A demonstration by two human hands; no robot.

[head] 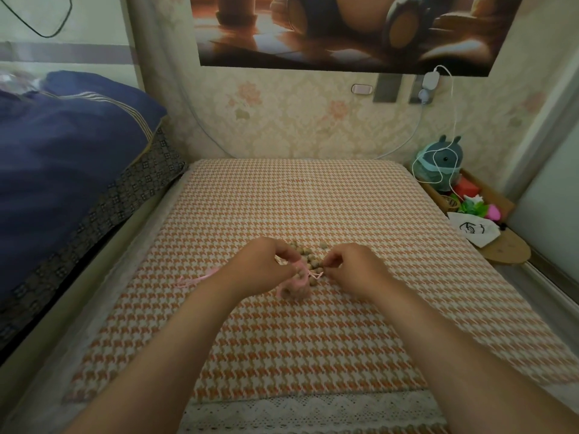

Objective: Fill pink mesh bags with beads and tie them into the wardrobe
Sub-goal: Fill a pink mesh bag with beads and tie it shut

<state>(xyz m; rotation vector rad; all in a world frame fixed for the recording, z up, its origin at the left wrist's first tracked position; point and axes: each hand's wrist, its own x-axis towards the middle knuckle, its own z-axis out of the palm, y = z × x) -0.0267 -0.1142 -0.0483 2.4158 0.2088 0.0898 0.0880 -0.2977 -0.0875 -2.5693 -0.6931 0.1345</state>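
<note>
On houndstooth cushion [313,198], left hand [266,267] gripping pink mesh bag [297,285]; right hand [351,267] pinching drawstring [316,275], beads [308,250] behind

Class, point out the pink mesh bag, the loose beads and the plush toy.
pink mesh bag [294,289]: head view, its bead-filled lower body.
loose beads [307,254]: head view, middle of the pile.
plush toy [443,150]: head view, its head.

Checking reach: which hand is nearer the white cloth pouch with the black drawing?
Right. The right hand lies left of the white cloth pouch; the left hand lies farther left.
</note>
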